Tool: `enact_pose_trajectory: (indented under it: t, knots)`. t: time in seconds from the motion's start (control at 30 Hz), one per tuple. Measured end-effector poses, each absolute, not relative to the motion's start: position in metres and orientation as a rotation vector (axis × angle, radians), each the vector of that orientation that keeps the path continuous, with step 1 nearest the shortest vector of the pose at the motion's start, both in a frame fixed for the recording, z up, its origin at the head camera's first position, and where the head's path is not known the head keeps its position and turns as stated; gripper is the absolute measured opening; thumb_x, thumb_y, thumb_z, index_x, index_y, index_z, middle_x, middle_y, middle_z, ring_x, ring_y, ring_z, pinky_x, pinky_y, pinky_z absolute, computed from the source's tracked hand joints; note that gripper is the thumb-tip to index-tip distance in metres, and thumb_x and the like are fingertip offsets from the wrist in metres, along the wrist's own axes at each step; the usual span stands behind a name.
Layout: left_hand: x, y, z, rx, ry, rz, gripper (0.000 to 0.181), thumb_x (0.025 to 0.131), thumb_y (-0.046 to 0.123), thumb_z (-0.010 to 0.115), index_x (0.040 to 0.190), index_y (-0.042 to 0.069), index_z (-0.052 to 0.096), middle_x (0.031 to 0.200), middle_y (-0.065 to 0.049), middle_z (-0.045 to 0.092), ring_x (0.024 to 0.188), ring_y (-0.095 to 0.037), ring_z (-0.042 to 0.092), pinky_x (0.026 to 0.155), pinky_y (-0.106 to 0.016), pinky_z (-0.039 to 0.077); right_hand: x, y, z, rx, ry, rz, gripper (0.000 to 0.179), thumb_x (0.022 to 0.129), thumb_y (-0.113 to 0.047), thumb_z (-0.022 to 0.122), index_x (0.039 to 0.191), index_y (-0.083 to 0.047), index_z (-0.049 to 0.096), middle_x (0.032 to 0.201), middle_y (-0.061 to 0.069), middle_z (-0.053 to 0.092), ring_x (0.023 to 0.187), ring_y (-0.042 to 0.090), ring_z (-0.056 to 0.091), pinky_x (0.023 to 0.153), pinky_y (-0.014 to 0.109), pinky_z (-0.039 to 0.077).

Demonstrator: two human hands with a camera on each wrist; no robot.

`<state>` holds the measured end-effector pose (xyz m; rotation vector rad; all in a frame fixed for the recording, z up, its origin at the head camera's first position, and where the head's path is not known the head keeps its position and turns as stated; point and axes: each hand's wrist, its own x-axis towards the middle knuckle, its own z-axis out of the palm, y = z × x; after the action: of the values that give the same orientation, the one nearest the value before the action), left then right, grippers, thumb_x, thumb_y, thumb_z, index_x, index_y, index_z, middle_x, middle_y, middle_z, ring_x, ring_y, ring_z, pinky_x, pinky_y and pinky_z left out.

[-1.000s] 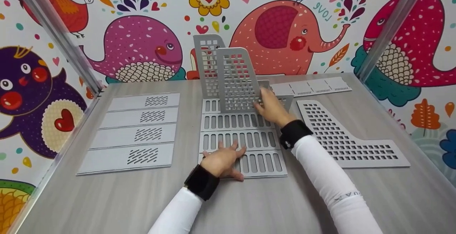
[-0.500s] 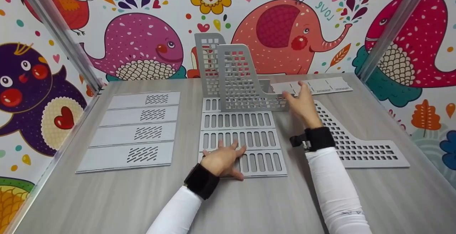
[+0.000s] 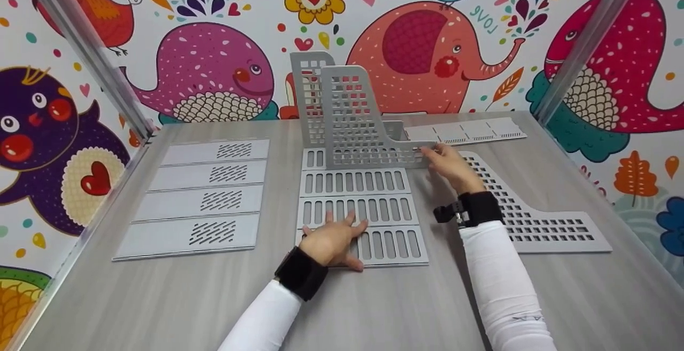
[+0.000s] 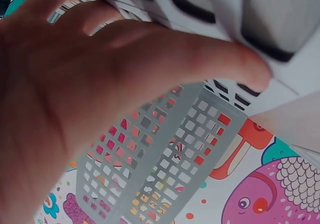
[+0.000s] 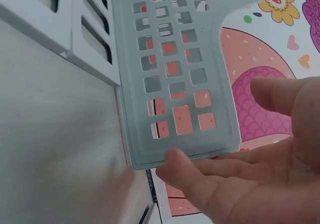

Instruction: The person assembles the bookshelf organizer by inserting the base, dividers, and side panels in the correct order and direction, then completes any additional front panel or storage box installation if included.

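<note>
My left hand (image 3: 330, 241) lies with spread fingers on the near end of a slotted grey base (image 3: 357, 182); its thumb (image 4: 250, 69) presses there in the left wrist view. At the base's far end stands a perforated L-shaped divider panel (image 3: 330, 126), upright. Behind it rises a second, similar divider panel (image 3: 298, 100), partly hidden. My right hand (image 3: 454, 169) holds the low right end of the nearer divider panel. In the right wrist view, one digit sits before that panel end (image 5: 185, 144) and other fingers pass behind it.
A grey sheet in strips with slanted slots (image 3: 208, 201) lies on the left. A third perforated L-shaped panel (image 3: 561, 233) lies flat at the right. A long white strip (image 3: 481, 131) lies behind. The patterned wall (image 3: 320, 36) borders the table.
My right hand let go of the panel's middle, moved right and opened, then closed in on its low right end. The panel's top shifted slightly left. The left hand stayed put.
</note>
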<state>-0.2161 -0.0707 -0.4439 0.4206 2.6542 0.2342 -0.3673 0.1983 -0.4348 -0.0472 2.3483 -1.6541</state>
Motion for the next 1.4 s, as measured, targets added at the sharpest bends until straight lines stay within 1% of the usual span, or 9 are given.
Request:
enact_pose_trajectory:
  t: [0.23,0.47,0.6,0.83,0.93,1.07,1.23,1.33,1.4]
  knots:
    - [-0.215,-0.071,-0.445,0.444,2.666,0.222,0.099,0.075,0.052,0.081,0.158,0.033,0.03,0.169,-0.003,0.019,0.152,-0.051,0.013,0.098,-0.086,0.026,-0.369,0.184,-0.445,-0.268,2.191,-1.674,0.064,0.108,-0.017,0.04,0.154,0.014,0.009,0.161,0.034,0.021,0.147,0.046,0.032,0.125,0.049,0.025]
    - [-0.216,-0.07,-0.444,0.447,2.668,0.205,0.099,0.076,0.051,0.081,0.158,0.034,0.03,0.169,-0.003,0.019,0.151,-0.051,0.014,0.097,-0.086,0.027,-0.371,0.185,-0.449,-0.305,2.063,-1.742,0.061,0.107,-0.007,0.035,0.156,0.011,0.003,0.164,0.03,0.013,0.151,0.044,0.024,0.125,0.049,0.024]
    - [-0.217,-0.07,-0.444,0.451,2.66,0.193,0.098,0.076,0.052,0.081,0.158,0.034,0.03,0.169,-0.003,0.019,0.151,-0.052,0.014,0.096,-0.086,0.028,-0.372,0.187,-0.45,-0.342,2.014,-1.761,0.058,0.106,-0.002,0.032,0.156,0.01,0.006,0.164,0.029,0.016,0.151,0.043,0.024,0.126,0.051,0.023]
    - [-0.216,-0.071,-0.442,0.454,2.653,0.215,0.097,0.077,0.049,0.081,0.158,0.033,0.03,0.169,-0.003,0.019,0.151,-0.052,0.012,0.096,-0.087,0.027,-0.373,0.189,-0.451,-0.367,2.011,-1.747,0.057,0.105,0.0,0.032,0.156,0.012,0.007,0.163,0.03,0.02,0.15,0.044,0.027,0.125,0.051,0.025]
    - [-0.216,-0.073,-0.441,0.447,2.653,0.225,0.098,0.077,0.048,0.081,0.158,0.033,0.03,0.169,-0.003,0.018,0.152,-0.052,0.011,0.097,-0.087,0.026,-0.374,0.187,-0.448,-0.375,2.088,-1.681,0.059,0.104,0.0,0.039,0.156,0.011,0.014,0.161,0.029,0.027,0.147,0.044,0.033,0.122,0.052,0.03]
    - [-0.217,-0.074,-0.438,0.434,2.651,0.248,0.098,0.077,0.049,0.081,0.158,0.034,0.029,0.17,-0.003,0.015,0.152,-0.05,0.009,0.098,-0.087,0.024,-0.372,0.181,-0.444,-0.381,2.398,-1.375,0.069,0.098,-0.007,0.057,0.153,0.013,0.021,0.156,0.034,0.034,0.143,0.046,0.038,0.119,0.054,0.034]
    - [-0.215,-0.074,-0.439,0.426,2.657,0.249,0.098,0.077,0.049,0.081,0.158,0.034,0.029,0.17,-0.002,0.017,0.152,-0.05,0.01,0.099,-0.087,0.025,-0.367,0.172,-0.446,-0.435,2.658,-0.892,0.093,0.084,-0.017,0.076,0.151,0.016,0.021,0.153,0.037,0.034,0.144,0.049,0.035,0.122,0.055,0.028]
    - [-0.214,-0.074,-0.441,0.44,2.665,0.24,0.098,0.076,0.049,0.081,0.158,0.033,0.03,0.169,-0.003,0.018,0.152,-0.051,0.013,0.098,-0.086,0.026,-0.365,0.17,-0.45,-0.438,2.665,-0.81,0.096,0.08,-0.017,0.081,0.153,0.011,0.024,0.152,0.033,0.04,0.143,0.047,0.038,0.122,0.054,0.027]
    - [-0.213,-0.073,-0.441,0.447,2.664,0.239,0.098,0.076,0.049,0.081,0.158,0.033,0.03,0.169,-0.003,0.019,0.152,-0.051,0.014,0.098,-0.086,0.027,-0.363,0.171,-0.452,-0.415,2.643,-0.812,0.097,0.08,-0.016,0.081,0.155,0.007,0.024,0.153,0.031,0.04,0.144,0.045,0.037,0.123,0.054,0.026]
